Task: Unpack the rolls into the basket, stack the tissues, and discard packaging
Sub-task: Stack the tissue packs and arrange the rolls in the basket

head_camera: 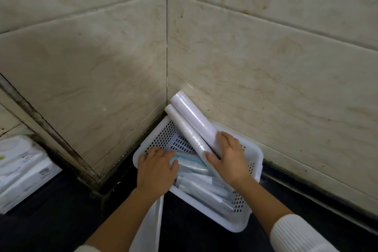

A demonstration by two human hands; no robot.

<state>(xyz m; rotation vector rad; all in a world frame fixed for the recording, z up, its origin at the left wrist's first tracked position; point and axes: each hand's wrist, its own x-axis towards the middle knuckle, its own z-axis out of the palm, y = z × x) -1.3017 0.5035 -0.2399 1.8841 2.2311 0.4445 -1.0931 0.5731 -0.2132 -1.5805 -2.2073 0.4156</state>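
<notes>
Leaning toward the wall corner, two rolls point(193, 129) rest under the flat, spread right hand point(229, 155).

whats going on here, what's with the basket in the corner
A person is filling a white basket that sits on a dark counter in a tiled corner. The right hand presses on two long white rolls that lean out over the basket's far rim. The left hand rests on the bluish packets lying inside. Tissue packs wait at the far left.
</notes>
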